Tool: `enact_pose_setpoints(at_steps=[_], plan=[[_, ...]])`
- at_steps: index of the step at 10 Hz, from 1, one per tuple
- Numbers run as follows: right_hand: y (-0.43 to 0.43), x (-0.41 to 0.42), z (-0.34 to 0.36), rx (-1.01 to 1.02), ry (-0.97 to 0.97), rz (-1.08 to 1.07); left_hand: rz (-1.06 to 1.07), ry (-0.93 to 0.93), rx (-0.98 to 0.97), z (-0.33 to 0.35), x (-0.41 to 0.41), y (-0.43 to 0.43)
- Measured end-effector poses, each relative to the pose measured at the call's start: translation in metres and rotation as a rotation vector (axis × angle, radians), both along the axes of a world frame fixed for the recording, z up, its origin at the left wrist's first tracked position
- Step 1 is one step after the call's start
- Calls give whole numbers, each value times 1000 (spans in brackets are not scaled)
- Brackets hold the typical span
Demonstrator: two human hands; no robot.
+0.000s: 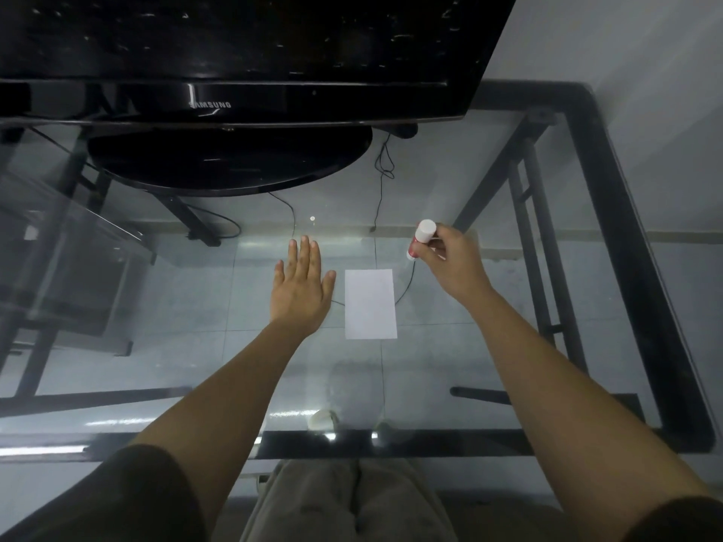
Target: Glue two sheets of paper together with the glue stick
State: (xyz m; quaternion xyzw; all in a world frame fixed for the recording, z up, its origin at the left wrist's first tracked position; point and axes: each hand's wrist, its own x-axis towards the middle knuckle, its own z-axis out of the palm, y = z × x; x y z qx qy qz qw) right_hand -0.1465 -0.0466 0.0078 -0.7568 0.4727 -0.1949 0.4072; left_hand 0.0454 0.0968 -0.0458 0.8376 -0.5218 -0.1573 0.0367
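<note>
White rectangular paper sheet [370,304] is lying flat on the glass tabletop [195,299] between both hands. Left hand [301,285] is spreading flat, empty; right hand [450,264] is gripping the white-capped red glue stick [421,236].

A person seated at a glass table [508,236] holds a capped glue stick [421,236] in the closed right hand [454,264], its white cap tilted up and away. The left hand [302,285] lies flat, fingers together, just left of a white sheet of paper [370,304] on the glass. A black Samsung monitor [242,52] on a round base stands at the far edge.
</note>
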Motion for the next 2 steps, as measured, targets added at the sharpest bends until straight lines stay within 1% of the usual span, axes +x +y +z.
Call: enact_pose_setpoints(at_steps=[1,2], plan=[[-4,0,1,12,36,27,17,-6,-23,-1,0,-2],[-1,-4,2,86,57,39,16,58,-18,-1,2,0]])
